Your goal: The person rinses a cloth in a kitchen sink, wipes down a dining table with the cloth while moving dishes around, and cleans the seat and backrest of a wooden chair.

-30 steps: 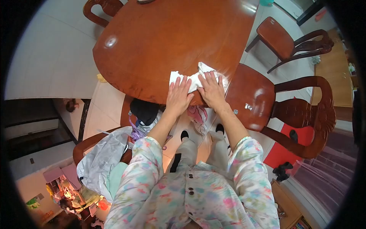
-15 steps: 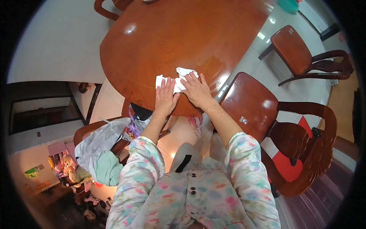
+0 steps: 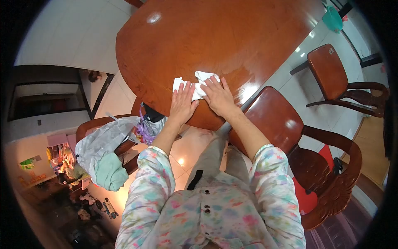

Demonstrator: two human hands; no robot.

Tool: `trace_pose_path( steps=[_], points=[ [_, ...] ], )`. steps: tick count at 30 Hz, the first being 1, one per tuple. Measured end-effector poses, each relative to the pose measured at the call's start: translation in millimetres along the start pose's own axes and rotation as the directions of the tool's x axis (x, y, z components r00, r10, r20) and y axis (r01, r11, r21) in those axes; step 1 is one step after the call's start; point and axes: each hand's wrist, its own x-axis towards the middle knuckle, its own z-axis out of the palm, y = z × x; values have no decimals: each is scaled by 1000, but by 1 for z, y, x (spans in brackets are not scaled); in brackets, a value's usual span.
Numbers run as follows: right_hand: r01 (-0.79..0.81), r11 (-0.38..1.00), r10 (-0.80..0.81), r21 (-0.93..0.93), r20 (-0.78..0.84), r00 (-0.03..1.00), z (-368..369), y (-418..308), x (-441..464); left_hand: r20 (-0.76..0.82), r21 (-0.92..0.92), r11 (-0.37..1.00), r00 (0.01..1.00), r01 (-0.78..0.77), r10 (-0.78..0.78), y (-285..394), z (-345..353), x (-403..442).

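A crumpled white cloth point(image 3: 200, 92) lies on the brown wooden table point(image 3: 199, 37), near its rounded edge. My left hand point(image 3: 182, 103) rests flat on the cloth's left part, fingers stretched out and slightly apart. On the cloth's right part lies my right hand point(image 3: 218, 98), palm down with its fingers spread. Both hands press the cloth against the tabletop, side by side with a small gap between them. A damp-looking sheen shows on the wood to the right of the cloth.
A wooden chair point(image 3: 273, 116) stands against the table at the right, another chair point(image 3: 327, 68) beyond it. At the left, a chair carries a grey plastic bag point(image 3: 103, 143) and a green cloth point(image 3: 111, 171). A teal basin point(image 3: 332, 19) is at the upper right.
Both hands and the cloth have moved left along the table edge, from its right corner toward the middle. The view has turned and shifted too.
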Motion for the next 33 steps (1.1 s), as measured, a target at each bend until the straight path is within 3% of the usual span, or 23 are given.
trace_pose_path(
  steps=[10,13,14,17,19,20,21,22,23,24,25,27,29,31,32,33],
  points=[
    [-40,994,41,-104,5,999,19,3,0,38,39,999,999,14,-15,0,3,2],
    [3,1000,1,26,-142,990,2,0,-7,26,31,999,1000,-9,8,-2,6,3],
    [16,988,20,151,-230,973,-14,-5,-18,34,27,1000,999,-5,4,-1,6,3],
    [-120,919,243,375,-301,922,-34,-5,-75,50,16,1000,999,0,-1,-2,4,5],
    [-409,864,463,295,-140,875,-38,14,-139,42,17,1000,999,-5,4,-3,6,3],
    [-556,758,606,343,-52,794,-58,21,-168,32,27,999,999,-18,17,-5,8,2],
    [-586,797,604,147,-169,779,-21,47,-231,33,31,999,999,-21,20,-6,9,2],
    [-673,728,678,-128,-7,735,-31,63,-276,33,36,999,999,-23,22,-6,9,2],
    [-721,652,755,-236,118,644,-35,85,-323,31,41,999,999,-23,22,-7,10,3],
    [-675,624,755,-393,80,651,-31,108,-380,25,54,998,999,-34,32,-7,10,3],
    [-554,567,797,-610,237,555,-56,122,-405,20,55,998,999,-35,34,-8,11,3],
    [-334,425,852,-842,247,462,-98,146,-433,11,56,998,999,-44,43,-8,11,2],
    [-238,269,864,-933,125,487,-141,158,-431,28,58,998,999,-33,32,-5,9,3],
    [-265,243,870,-933,89,485,-160,186,-435,68,70,998,998,-1,-4,-2,6,3],
    [-284,230,815,-931,24,580,-171,186,-435,60,71,997,998,1,-5,-2,6,2],
    [-353,236,826,-905,-4,564,-181,186,-432,50,66,998,999,1,-4,-3,7,2]
  ],
)
